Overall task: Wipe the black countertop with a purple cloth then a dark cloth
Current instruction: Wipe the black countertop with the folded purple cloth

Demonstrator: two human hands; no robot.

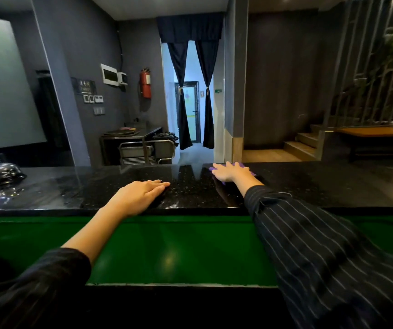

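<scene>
On black countertop [321, 184]: right hand [232, 173] spread flat on purple cloth [241, 165]; left hand [141, 194] flat too.

Two hands laid flat on the black countertop [321, 186]
Near the back edge, right hand [232, 173] with straight fingers pressing the purple cloth [240, 165], purple showing past the fingertips; nearer the front edge, left hand [141, 195] with straight fingers over a dark patch hard to tell from the stone; striped sleeve [321, 245] on the right arm; glassware [1, 173] at far left; green panel [179, 248] below the front edge
</scene>
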